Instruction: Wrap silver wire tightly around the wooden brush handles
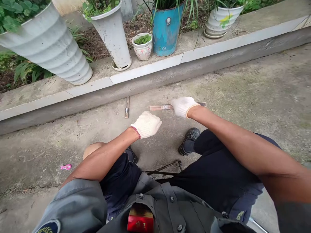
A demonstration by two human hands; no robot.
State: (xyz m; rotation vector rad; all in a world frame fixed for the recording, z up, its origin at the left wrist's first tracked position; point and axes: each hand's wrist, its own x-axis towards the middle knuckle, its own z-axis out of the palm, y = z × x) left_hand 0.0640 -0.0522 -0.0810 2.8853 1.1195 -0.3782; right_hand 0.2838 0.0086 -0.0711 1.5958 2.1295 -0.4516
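Note:
I wear white knit gloves on both hands. My right hand (182, 106) is closed round the handle of a flat paintbrush (162, 107), held level above the concrete ground with its metal band and bristles pointing left. My left hand (147, 124) hovers just below and left of the brush, fingers loosely curled with nothing visible in them. A second, smaller brush (126, 107) lies on the ground near the kerb, left of both hands.
A low concrete kerb (145, 81) runs across the far side, carrying white ribbed planters (52, 48), a tall white pot (114, 35), a small patterned pot (143, 47) and a blue bucket (166, 30). A pink scrap (66, 167) lies left. My shoes (190, 141) rest below.

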